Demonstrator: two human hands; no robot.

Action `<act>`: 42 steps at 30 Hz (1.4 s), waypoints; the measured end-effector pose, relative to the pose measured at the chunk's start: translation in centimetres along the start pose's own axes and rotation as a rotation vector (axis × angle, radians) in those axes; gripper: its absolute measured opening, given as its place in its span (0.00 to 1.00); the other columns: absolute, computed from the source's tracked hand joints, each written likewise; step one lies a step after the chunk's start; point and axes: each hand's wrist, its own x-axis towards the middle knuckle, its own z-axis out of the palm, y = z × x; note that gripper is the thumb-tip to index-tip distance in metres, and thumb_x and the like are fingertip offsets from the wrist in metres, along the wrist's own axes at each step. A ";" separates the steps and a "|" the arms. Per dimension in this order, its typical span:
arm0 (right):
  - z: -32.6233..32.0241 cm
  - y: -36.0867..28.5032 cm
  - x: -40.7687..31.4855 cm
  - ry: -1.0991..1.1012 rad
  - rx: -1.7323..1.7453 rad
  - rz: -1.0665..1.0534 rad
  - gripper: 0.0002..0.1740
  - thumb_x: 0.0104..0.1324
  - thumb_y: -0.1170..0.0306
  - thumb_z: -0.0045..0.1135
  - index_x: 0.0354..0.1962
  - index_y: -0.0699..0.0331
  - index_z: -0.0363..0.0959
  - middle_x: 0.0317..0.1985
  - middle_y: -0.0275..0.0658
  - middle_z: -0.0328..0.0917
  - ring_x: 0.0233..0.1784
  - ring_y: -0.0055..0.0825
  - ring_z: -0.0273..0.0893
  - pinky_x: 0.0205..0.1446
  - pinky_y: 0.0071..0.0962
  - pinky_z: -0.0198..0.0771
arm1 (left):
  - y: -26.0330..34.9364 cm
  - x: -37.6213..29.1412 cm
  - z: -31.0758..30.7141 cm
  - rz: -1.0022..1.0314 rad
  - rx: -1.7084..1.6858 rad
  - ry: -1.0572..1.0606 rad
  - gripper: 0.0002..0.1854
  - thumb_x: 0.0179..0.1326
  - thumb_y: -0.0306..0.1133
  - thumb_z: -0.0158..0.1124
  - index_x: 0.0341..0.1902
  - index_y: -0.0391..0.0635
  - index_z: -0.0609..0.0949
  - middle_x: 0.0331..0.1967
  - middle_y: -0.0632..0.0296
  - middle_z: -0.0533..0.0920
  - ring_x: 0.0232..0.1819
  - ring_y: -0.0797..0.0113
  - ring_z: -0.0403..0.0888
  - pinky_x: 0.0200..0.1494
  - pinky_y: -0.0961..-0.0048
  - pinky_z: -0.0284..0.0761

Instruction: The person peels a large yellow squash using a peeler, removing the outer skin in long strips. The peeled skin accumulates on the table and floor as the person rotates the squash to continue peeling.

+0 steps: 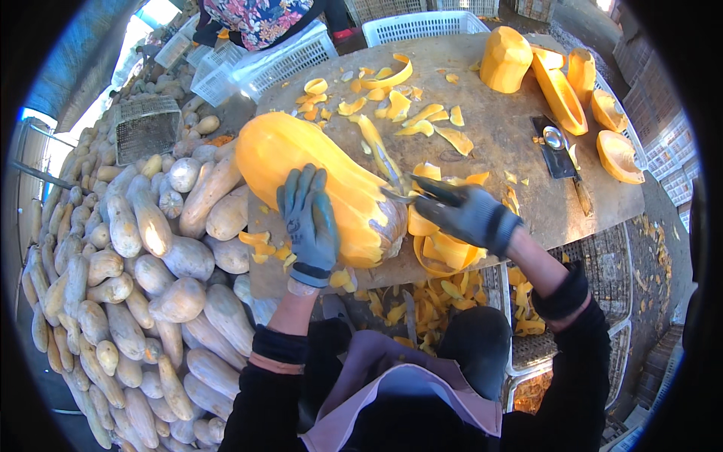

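A large, mostly peeled orange squash (308, 169) lies slantwise on a worn board table (486, 152). Patches of greyish skin (392, 223) remain at its near right end. My left hand (309, 217), in a grey-blue work glove, presses flat on the squash's near side with nothing gripped. Beside the skin patch, my gloved right hand (463, 206) is closed around a peeler (398, 195), whose metal blade is close to the squash. A long strip of peel (375, 144) hangs or lies just beyond the blade. The peeler's handle is mostly hidden by the fingers.
Peel scraps (395, 104) litter the board. At its right are a peeled squash chunk (504, 62), hollowed halves (559, 96), a metal spoon (553, 137) and a knife (582, 195). Unpeeled squashes (169, 277) pile up at left. Another person (254, 20) works behind white crates (288, 62).
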 end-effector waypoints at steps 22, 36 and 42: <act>4.8 6.4 -0.7 0.241 0.453 -0.081 0.33 0.74 0.54 0.55 0.72 0.58 0.63 0.49 0.46 0.84 0.40 0.23 0.83 0.47 0.26 0.77 | 3.2 3.2 1.8 0.341 -0.062 -0.124 0.22 0.74 0.37 0.44 0.62 0.44 0.81 0.63 0.54 0.80 0.70 0.51 0.70 0.78 0.51 0.47; 5.8 6.4 0.8 0.400 -0.121 -0.420 0.30 0.72 0.51 0.55 0.68 0.50 0.68 0.34 0.45 0.84 0.34 0.42 0.84 0.39 0.37 0.78 | 0.6 7.7 0.9 0.404 0.042 -0.298 0.19 0.74 0.37 0.47 0.55 0.46 0.86 0.58 0.57 0.84 0.66 0.53 0.75 0.75 0.52 0.54; 6.3 7.0 0.7 0.465 -0.104 -0.510 0.33 0.71 0.55 0.58 0.71 0.53 0.65 0.29 0.40 0.81 0.29 0.36 0.80 0.37 0.34 0.78 | 0.8 8.2 1.3 0.359 0.047 -0.282 0.18 0.74 0.33 0.48 0.54 0.47 0.87 0.56 0.58 0.85 0.65 0.54 0.76 0.76 0.54 0.53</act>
